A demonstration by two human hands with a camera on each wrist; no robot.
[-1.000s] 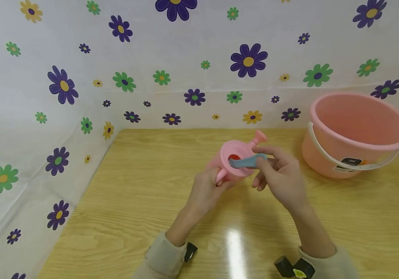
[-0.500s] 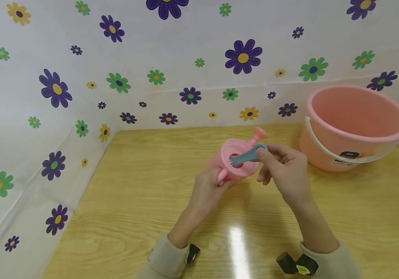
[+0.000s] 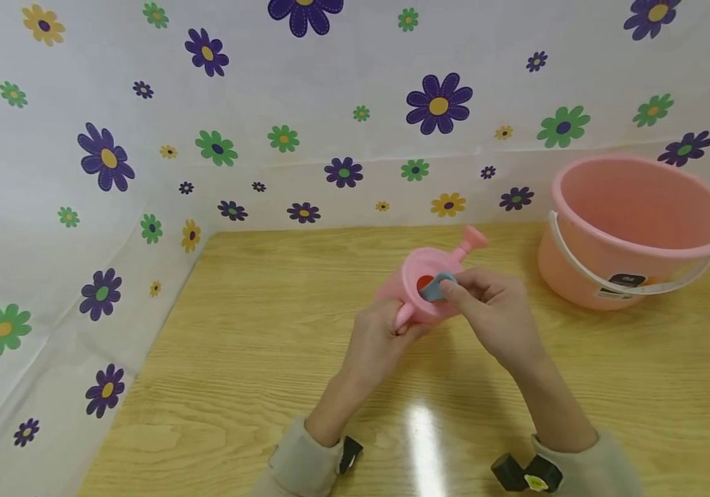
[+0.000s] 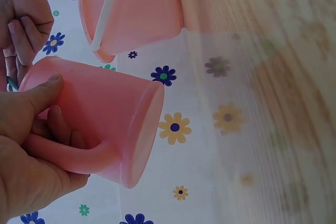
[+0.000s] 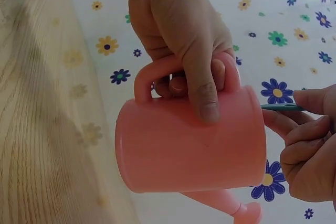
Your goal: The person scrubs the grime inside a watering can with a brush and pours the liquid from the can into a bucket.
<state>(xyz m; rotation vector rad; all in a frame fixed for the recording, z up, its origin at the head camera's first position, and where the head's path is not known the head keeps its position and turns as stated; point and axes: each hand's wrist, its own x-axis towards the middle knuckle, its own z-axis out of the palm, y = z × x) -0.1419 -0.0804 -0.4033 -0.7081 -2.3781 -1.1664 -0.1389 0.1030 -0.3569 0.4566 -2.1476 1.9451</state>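
My left hand grips the handle of a pink toy watering can, its thumb lying along the can's side. The can is held above the table, tilted, with its opening facing me and its spout pointing away to the right. My right hand pinches the loop end of a small blue toy rake between thumb and fingers. The rake's tined end is down inside the can and hidden. Something red shows inside the opening. In the right wrist view only a thin edge of the rake is visible.
A large pink bucket with a white handle stands at the back right of the wooden table. Flower-printed white sheeting hangs behind the table and along its left side.
The rake has gone deeper into the can; its tines, visible half a second ago, are now hidden. My left hand and the can have shifted slightly right in the head view.
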